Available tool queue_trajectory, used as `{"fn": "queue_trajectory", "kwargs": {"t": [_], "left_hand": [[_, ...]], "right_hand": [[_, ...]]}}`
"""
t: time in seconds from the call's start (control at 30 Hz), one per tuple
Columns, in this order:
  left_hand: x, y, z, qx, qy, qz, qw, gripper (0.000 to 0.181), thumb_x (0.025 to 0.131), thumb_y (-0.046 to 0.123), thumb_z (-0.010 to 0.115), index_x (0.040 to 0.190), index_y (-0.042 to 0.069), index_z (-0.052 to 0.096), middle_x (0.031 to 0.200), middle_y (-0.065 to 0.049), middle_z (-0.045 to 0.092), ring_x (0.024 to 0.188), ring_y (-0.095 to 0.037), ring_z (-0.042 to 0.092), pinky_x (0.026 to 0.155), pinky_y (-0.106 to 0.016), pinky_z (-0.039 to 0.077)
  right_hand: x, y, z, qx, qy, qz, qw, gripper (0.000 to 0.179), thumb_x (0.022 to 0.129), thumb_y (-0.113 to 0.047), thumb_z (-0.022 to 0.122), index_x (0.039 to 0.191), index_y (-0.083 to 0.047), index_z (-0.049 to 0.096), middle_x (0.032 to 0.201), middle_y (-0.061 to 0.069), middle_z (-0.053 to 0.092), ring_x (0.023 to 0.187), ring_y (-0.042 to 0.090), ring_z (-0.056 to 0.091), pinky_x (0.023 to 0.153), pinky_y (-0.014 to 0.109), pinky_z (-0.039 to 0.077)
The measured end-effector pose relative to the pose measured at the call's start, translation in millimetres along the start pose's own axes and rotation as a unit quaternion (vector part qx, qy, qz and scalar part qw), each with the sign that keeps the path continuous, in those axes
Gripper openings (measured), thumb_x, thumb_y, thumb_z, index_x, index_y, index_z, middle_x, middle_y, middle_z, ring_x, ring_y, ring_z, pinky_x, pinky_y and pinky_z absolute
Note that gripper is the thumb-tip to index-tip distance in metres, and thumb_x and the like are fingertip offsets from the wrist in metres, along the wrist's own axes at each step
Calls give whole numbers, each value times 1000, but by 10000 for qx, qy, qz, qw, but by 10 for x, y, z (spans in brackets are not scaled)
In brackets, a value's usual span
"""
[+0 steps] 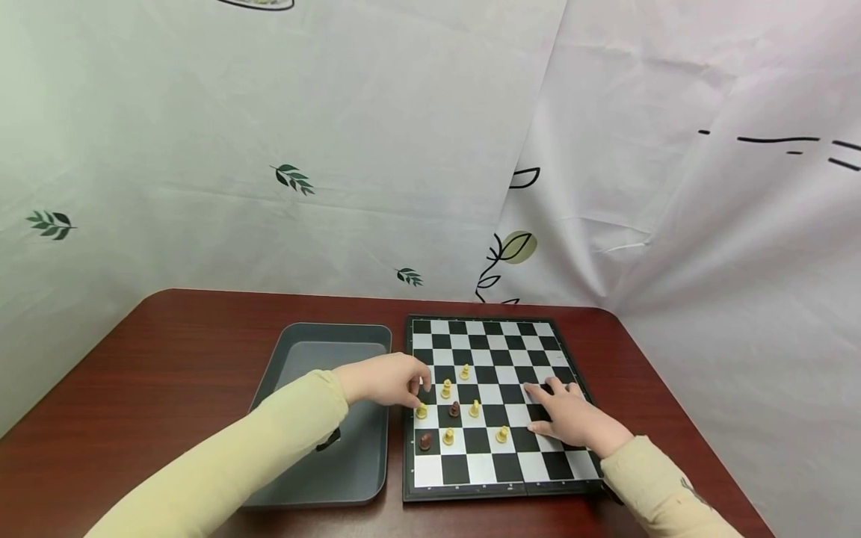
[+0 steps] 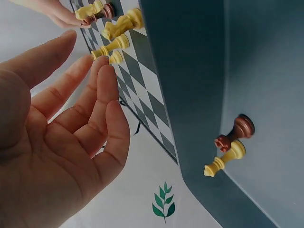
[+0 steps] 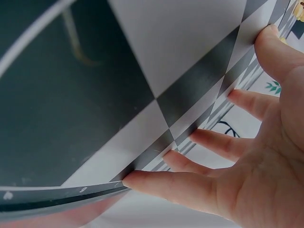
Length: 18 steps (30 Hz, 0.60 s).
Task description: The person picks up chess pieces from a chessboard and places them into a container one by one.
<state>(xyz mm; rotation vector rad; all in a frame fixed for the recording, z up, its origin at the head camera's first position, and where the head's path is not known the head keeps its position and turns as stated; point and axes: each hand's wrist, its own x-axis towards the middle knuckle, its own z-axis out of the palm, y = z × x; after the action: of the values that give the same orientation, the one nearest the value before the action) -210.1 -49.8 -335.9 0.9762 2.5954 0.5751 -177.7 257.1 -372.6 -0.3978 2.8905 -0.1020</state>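
Observation:
My left hand reaches over the left edge of the chessboard, close to a yellow chess piece. In the left wrist view its thumb and index finger stand apart, with nothing pinched between them; whether a fingertip touches the piece I cannot tell. My right hand rests on the right side of the board, fingers spread, tips against the squares. Several other yellow pieces stand on the board, such as one yellow piece nearest the right hand. Two brown pieces stand among them: one brown piece and a brown knight.
A grey tray lies left of the board, partly under my left forearm. Inside it, seen in the left wrist view, lie a brown piece and a yellow piece. A white patterned cloth hangs behind the reddish table.

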Motion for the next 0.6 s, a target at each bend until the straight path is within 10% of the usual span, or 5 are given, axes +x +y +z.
{"fn": "queue_trajectory", "kwargs": {"t": [0.6], "left_hand": [[144,-2,68,357,-494,-210,9979,7,83,9,72,84,12,65,67,4,54,62,-7,46,59,-23,38]], "right_hand": [[7,3,8,-7,30,-46,10000,63,83,-35,69,136,-8,47,131,27,42,112,52,43,84,56,46]]}}
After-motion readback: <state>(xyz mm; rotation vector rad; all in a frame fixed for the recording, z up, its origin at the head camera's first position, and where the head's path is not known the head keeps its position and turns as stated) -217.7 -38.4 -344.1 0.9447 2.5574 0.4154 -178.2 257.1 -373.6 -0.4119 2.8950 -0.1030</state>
